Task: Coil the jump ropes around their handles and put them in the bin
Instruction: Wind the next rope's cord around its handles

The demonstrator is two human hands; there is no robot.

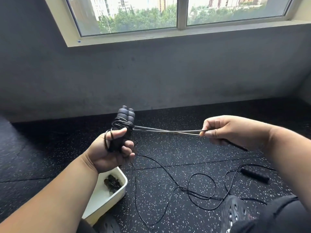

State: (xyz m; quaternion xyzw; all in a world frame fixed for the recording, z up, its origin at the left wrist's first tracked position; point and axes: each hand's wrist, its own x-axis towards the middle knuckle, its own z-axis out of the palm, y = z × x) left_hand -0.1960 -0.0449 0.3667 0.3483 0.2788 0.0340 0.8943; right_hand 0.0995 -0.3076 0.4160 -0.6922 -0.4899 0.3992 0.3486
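Black foam covered the pair of jump-rope handles (126, 118) that the left hand (112, 149) gripped upright, side by side, fingers curled round their lower halves so only the rounded tops showed. Thin black cord (168, 131) was wound several turns round the handles just above the thumb, and one loop circled the thumb itself. From the coil a doubled strand ran nearly level to the right, its long axis crossing the view, into the right hand (223, 130), which pinched it between thumb and curled fingers; a short tail poked out below that hand.

Half hidden under the left forearm sat a white plastic bin (117, 192) on the speckled black rubber floor (168, 158), holding a dark bundle (too murky to identify). Slack cord looped over the floor toward a second black handle (255, 175) lying flat at the right, pointing lower right.
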